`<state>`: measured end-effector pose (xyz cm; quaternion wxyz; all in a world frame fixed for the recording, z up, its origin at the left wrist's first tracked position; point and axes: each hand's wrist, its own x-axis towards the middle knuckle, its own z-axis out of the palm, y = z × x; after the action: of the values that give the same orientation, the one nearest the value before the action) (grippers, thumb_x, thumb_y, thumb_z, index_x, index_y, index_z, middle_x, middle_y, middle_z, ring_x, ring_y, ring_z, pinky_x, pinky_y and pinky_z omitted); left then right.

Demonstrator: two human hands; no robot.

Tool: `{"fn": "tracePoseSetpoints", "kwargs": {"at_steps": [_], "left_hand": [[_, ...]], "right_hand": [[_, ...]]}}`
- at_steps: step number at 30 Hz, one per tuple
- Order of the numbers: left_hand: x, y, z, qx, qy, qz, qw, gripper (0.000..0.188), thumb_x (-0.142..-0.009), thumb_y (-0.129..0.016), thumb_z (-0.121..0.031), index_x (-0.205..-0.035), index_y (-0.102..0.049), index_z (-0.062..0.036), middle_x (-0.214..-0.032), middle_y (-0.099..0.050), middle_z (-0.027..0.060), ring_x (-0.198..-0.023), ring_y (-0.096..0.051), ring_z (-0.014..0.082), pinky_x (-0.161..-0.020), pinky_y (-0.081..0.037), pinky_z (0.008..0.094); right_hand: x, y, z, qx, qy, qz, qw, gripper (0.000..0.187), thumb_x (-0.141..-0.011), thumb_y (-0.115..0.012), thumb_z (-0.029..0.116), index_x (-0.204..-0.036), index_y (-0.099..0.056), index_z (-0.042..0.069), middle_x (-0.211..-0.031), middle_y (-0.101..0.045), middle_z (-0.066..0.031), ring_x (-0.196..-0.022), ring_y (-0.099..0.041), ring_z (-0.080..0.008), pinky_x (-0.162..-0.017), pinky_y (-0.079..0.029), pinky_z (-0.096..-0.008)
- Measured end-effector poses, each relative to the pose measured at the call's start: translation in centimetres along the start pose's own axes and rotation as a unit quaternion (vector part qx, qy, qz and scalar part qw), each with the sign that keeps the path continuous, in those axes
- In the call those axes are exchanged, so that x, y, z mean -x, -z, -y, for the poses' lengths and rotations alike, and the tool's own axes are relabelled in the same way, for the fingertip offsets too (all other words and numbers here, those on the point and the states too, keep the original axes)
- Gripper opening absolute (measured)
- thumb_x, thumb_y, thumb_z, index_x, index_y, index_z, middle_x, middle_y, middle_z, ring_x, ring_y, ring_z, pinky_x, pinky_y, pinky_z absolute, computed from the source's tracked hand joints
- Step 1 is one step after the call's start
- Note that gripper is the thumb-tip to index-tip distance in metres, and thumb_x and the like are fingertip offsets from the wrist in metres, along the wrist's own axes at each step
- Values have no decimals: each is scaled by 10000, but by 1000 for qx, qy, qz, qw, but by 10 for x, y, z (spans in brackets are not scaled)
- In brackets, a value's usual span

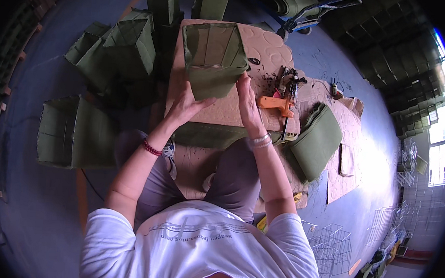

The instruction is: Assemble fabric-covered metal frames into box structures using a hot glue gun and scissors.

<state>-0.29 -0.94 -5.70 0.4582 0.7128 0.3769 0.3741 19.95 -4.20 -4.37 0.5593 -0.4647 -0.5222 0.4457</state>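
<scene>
A green fabric box with a wire frame stands tilted on a work surface padded with tan embossed sheet, its open mouth facing away from me. My left hand supports its near left side, thumb stretched along the lower edge. Against the right side rests my right hand, fingers pointing up along the wall. The box sits between both palms; some fingertips are hidden behind it. Just right of my right hand lies an orange-handled tool, with a heap of small dark pieces beyond it.
Several similar green boxes stand on the floor at the left, another nearer me. Folded green fabric lies right of the work surface. A blue-handled cart is at the back. Wire frames sit at lower right.
</scene>
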Motion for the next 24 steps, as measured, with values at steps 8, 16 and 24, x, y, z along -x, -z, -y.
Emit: {"fn": "tracePoseSetpoints", "kwargs": {"at_steps": [8, 16, 24], "left_hand": [[-6, 18, 27, 75, -27, 10, 997, 738, -859, -738, -196, -1419, -324, 47, -1389, -484, 173, -1290, -456, 224, -1087, -357, 332], [28, 23, -41, -378, -360, -98, 848, 307, -814, -621, -50, -1106, -650, 43, -1221, -611, 135, -1139, -588, 253, -958, -508, 350], [-1, 22, -27, -437, -483, -101, 752, 284, -794, -627, -63, -1052, -676, 45, -1226, -613, 119, -1159, -575, 244, -983, -496, 354]], "right_hand": [[30, 6, 1, 90, 21, -104, 990, 592, -1013, -459, 354, -1465, -305, 4, -1489, -355, -171, -1379, -352, -260, -1112, -309, -360], [50, -23, 45, 512, 359, -8, 780, 371, -833, -586, -3, -1203, -601, -27, -1240, -604, -172, -1195, -566, -330, -983, -482, -422], [29, -23, 37, 554, 412, 12, 723, 432, -782, -583, 33, -1209, -600, -30, -1256, -600, -164, -1218, -551, -326, -1014, -462, -452]]}}
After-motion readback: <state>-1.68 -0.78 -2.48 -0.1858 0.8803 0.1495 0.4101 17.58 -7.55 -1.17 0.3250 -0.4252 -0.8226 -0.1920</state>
